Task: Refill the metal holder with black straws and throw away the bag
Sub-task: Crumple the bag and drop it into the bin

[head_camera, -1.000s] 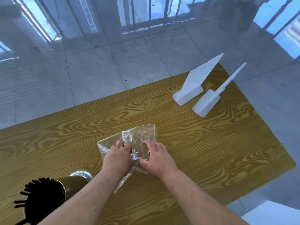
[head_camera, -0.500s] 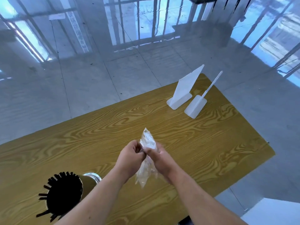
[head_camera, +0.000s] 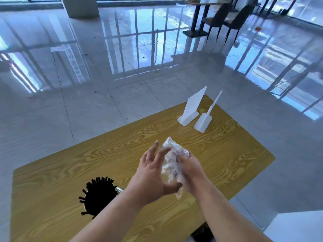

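A crumpled clear plastic bag (head_camera: 172,159) is held above the wooden table (head_camera: 227,159). My right hand (head_camera: 191,169) grips the bag from the right side. My left hand (head_camera: 153,173) is just left of it with fingers spread, thumb under the bag's lower part and fingertips near its top. The metal holder (head_camera: 118,189) stands at the near left of the table, packed with black straws (head_camera: 98,194); my left forearm covers part of it.
Two white plastic sign stands (head_camera: 191,109) (head_camera: 203,122) sit at the table's far right corner. Glossy tiled floor surrounds the table. Dark chairs and a table (head_camera: 215,16) stand far back right. A white surface (head_camera: 300,226) shows at the bottom right.
The bag went from lying flat on the table to being lifted and scrunched between both hands. My left hand's fingers have now spread apart. The view has tilted up toward the room.
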`<state>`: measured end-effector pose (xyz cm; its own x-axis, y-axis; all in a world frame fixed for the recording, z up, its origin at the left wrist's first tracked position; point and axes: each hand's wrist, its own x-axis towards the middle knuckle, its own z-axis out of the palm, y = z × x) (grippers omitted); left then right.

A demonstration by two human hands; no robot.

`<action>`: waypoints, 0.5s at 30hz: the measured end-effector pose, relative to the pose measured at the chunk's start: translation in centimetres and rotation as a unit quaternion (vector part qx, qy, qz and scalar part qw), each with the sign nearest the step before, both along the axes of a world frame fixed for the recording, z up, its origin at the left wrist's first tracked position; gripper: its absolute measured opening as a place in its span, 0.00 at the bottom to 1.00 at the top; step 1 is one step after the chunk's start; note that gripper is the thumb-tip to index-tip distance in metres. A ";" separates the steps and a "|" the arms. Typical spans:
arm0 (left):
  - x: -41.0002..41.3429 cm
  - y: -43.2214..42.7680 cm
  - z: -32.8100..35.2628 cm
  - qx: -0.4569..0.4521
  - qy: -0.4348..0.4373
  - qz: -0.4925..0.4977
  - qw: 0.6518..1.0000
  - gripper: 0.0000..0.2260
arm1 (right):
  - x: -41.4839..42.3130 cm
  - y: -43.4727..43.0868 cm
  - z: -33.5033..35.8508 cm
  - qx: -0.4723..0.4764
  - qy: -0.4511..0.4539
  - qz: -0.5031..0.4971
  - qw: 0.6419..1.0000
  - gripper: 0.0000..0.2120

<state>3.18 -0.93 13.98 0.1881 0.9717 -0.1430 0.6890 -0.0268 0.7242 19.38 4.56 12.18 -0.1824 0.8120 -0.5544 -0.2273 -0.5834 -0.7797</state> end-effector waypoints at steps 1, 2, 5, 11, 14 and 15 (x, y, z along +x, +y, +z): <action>-0.1 -0.4 0.6 -0.011 0.005 -0.019 1.000 0.53 | 0.0 -0.6 0.4 0.005 0.005 0.012 1.000 0.19; -0.2 -0.7 1.3 -0.017 0.009 -0.038 0.999 0.57 | 0.0 -1.1 0.7 0.005 0.013 0.017 1.000 0.19; 0.9 -1.6 2.5 -0.001 0.027 -0.085 0.996 0.64 | 0.0 -2.6 1.3 -0.002 -0.002 0.007 1.000 0.10; 3.9 -1.8 2.5 0.150 0.085 -0.078 0.982 0.51 | 2.8 -5.5 3.2 0.014 0.068 -0.029 0.997 0.18; 5.0 -1.5 2.2 0.177 0.090 -0.044 0.979 0.40 | 5.5 -6.6 3.6 0.035 0.069 -0.007 0.997 0.26; 5.4 -1.3 2.1 0.164 0.074 -0.032 0.983 0.36 | 6.3 -6.8 3.5 0.030 0.066 -0.002 0.997 0.28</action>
